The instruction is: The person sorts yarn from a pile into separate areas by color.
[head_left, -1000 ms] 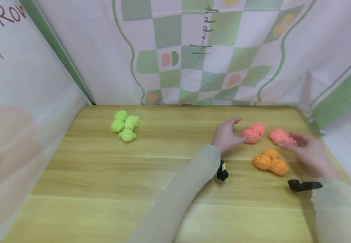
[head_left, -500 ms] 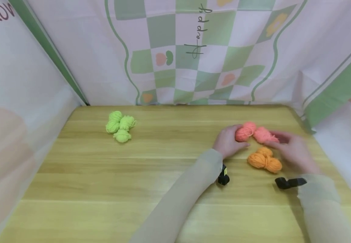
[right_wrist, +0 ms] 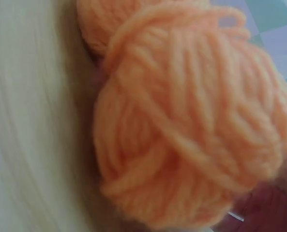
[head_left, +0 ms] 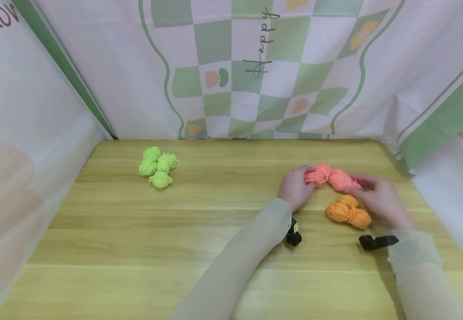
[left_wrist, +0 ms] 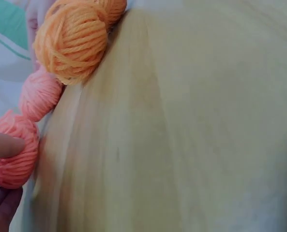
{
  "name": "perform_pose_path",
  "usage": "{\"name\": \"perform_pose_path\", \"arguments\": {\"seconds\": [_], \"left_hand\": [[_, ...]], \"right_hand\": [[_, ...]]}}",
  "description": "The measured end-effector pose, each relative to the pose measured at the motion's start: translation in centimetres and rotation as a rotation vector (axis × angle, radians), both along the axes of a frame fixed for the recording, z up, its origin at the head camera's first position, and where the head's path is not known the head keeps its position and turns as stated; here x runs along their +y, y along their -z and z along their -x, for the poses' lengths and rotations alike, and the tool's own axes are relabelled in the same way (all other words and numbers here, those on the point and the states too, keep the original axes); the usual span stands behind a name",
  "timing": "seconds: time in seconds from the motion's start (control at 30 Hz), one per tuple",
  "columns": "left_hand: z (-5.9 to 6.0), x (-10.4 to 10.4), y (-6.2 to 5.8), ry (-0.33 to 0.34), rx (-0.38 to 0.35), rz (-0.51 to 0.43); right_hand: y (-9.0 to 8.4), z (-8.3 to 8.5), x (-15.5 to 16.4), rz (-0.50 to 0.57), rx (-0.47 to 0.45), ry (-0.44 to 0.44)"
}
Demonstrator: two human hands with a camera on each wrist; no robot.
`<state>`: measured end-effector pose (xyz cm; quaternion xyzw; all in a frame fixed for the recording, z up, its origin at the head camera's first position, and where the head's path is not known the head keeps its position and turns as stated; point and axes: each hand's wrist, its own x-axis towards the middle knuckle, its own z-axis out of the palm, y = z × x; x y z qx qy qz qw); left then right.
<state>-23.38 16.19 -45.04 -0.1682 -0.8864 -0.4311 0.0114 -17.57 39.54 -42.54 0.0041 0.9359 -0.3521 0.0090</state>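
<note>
My left hand (head_left: 296, 189) grips a coral-pink yarn ball (head_left: 318, 174) by its left end; in the left wrist view the thumb presses on its strands (left_wrist: 18, 162). A second pink yarn ball (head_left: 342, 180) sits against it on the right, and my right hand (head_left: 381, 200) pinches that ball's right end between thumb and fingers. Just in front of the pink pair lies a cluster of orange yarn balls (head_left: 349, 212). One orange ball (right_wrist: 191, 116) fills most of the right wrist view and hides nearly all of the right hand there.
Several lime-green yarn balls (head_left: 159, 166) are grouped at the back left of the wooden table (head_left: 135, 249). A patterned cloth (head_left: 255, 80) hangs behind the table's far edge. Black wrist cameras (head_left: 294, 233) stick out from both sleeves.
The two pink balls, apart a second ago, now touch. My right hand has moved its ball leftward, and my left hand has closed its fingers on the other one.
</note>
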Motion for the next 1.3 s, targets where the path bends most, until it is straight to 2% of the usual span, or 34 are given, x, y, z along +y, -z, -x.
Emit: {"name": "perform_pose_path", "arguments": {"seconds": [0.33,0.47,0.63,0.8,1.0,1.1,1.3], "left_hand": [[0.3,-0.8,-1.8,-0.065,0.09,-0.108],[0.4,-1.1,-2.4,-0.062,0.102,-0.153],[0.6,-2.3,-2.7,-0.027,0.126,-0.218],[1.0,-4.7,-2.2,-0.021,0.133,-0.286],[2.3,-8.6,-0.9,-0.108,0.169,-0.376],[3.1,-10.7,-0.8,-0.162,0.16,-0.404],[4.2,-14.8,-1.8,-0.252,0.152,-0.433]], "right_hand": [[0.0,0.3,0.3,-0.018,-0.026,0.029],[0.1,0.4,0.5,-0.04,-0.02,0.033],[0.1,0.5,0.4,-0.049,-0.027,0.05],[0.0,0.4,0.3,-0.018,-0.037,0.063],[-0.2,0.1,0.2,0.025,-0.069,0.064],[-0.2,0.0,0.1,0.028,-0.07,0.063],[-0.1,0.0,0.2,0.016,-0.062,0.06]]}}
